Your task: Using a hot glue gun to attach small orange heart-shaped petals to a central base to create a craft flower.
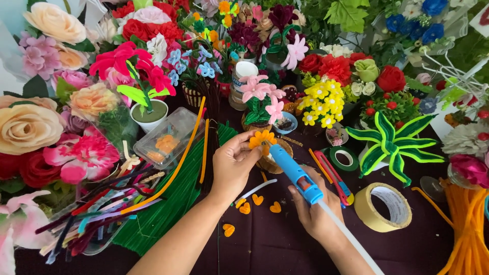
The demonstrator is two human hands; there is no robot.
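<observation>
Left hand: The left hand (232, 165) was closed in a pinch around a small orange flower made of fuzzy pipe-cleaner petals (262, 138), gripping it from the left side above the worktop (275, 244).
Right hand: The right hand (317, 206) was wrapped around the grip of a blue plastic hot-glue gun (295, 173), from whose rear a white glue stick (351, 237) ran toward the lower right.
Glue gun nozzle: The orange tip met the lower edge of the orange flower, just right of the left thumb.
Loose petals: Four orange heart-shaped pipe-cleaner petals (258, 199) lay on the dark purple cloth between the two wrists, near one another but apart.
Left of the hands: A sheet of green pipe cleaners (163, 209) lay flat, with long orange pipe cleaners (175, 170) crossing it and a clear plastic box (168, 138) behind.
Right of the hands: A red utility knife (333, 175), a roll of green floral tape (346, 158) and a roll of beige masking tape (387, 206) rested on the cloth.
Background: Artificial flowers in many colours (321, 99) crowded the far edge.
</observation>
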